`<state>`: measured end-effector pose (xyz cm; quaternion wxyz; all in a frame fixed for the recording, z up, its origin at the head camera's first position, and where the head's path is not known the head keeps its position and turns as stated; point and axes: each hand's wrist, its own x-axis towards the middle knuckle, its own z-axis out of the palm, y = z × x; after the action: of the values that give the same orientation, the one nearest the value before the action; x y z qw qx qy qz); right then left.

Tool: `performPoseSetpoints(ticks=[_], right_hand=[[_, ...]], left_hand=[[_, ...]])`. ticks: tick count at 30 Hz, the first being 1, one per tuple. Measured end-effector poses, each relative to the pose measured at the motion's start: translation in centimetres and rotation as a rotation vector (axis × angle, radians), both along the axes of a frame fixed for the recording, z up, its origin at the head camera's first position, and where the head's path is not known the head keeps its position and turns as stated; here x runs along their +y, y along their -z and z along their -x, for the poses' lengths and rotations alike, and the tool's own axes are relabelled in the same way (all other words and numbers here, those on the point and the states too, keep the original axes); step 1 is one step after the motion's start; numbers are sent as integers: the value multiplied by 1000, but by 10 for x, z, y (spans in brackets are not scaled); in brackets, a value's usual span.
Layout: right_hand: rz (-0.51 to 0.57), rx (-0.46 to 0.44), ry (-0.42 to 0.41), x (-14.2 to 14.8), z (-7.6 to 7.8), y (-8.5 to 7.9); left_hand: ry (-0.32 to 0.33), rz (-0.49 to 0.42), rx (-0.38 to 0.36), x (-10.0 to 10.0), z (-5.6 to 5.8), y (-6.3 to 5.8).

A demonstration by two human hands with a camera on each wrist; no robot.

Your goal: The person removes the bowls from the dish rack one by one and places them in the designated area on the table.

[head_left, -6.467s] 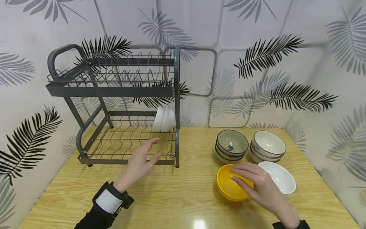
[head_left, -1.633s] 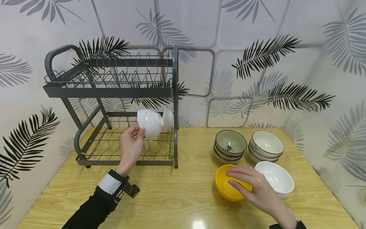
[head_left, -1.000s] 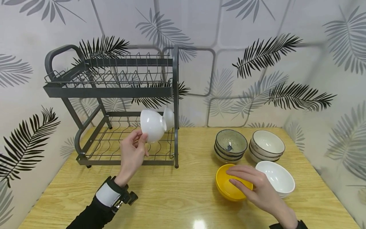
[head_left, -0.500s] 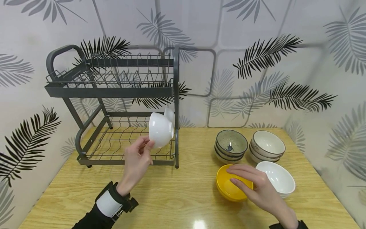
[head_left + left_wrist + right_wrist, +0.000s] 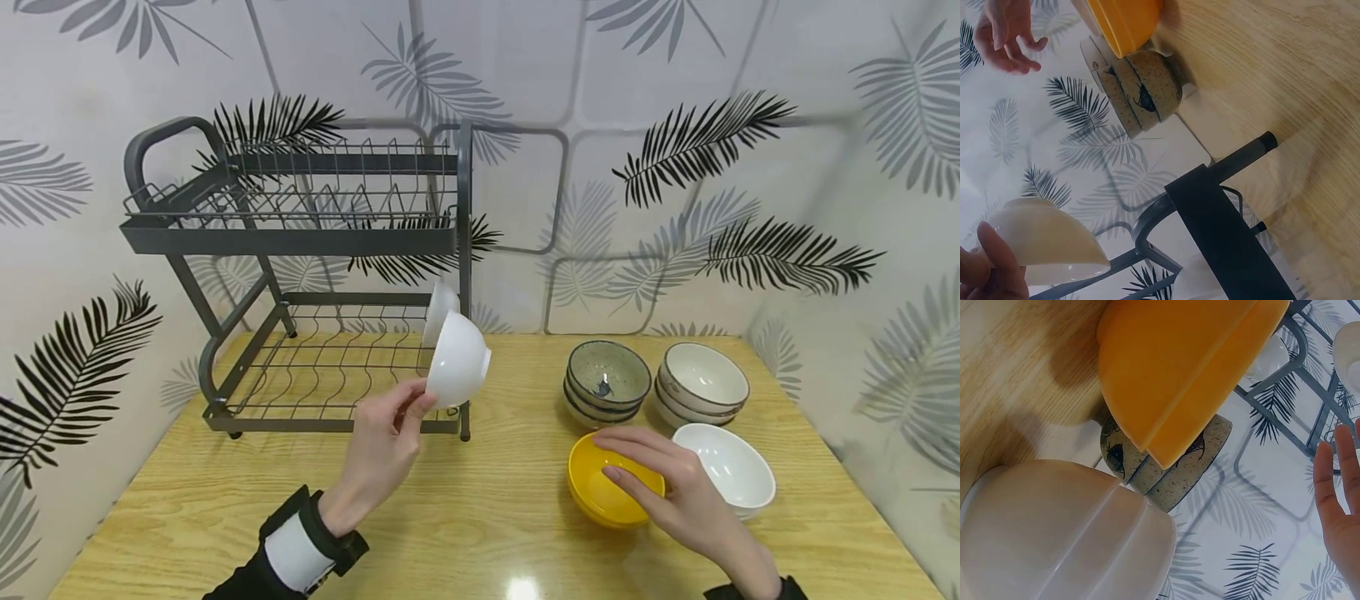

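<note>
In the head view my left hand (image 5: 386, 446) pinches the rim of a white bowl (image 5: 459, 360) between thumb and fingers. The bowl is tipped on its side, its foot facing right, and overlaps the rack's front right post. A second white bowl (image 5: 441, 304) stands on edge on the lower tier of the dark dish rack (image 5: 330, 242), partly covered by the held one. My right hand (image 5: 678, 492) hovers with loosely curved fingers over the stacked yellow bowls (image 5: 607, 492), gripping nothing. The left wrist view shows the held bowl (image 5: 1047, 237) up close.
Behind the yellow bowls stand a stack of speckled green bowls (image 5: 609, 375) and a stack of cream bowls with dark rims (image 5: 705, 375). Stacked white bowls (image 5: 727, 467) sit to the right, partly behind my right hand. A patterned wall (image 5: 517, 75) backs the wooden table (image 5: 450, 533).
My left hand, empty at first, has taken the left one of two white bowls from the lower tier. It has since carried it right and toward me. My right hand stays put.
</note>
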<state>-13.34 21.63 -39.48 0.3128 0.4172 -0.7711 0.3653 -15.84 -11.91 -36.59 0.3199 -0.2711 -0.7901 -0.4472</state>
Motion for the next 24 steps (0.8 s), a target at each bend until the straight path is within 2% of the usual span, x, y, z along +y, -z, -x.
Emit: performPoseSetpoints(ticks=[9, 15, 24], right_hand=[[-7, -40, 22, -1, -4, -4], [36, 4, 1, -2, -1, -3], [69, 30, -15, -5, 0, -4]], left_hand=[[67, 103, 34, 7, -7, 1], [102, 182, 88, 10, -9, 2], [90, 321, 151, 12, -13, 3]])
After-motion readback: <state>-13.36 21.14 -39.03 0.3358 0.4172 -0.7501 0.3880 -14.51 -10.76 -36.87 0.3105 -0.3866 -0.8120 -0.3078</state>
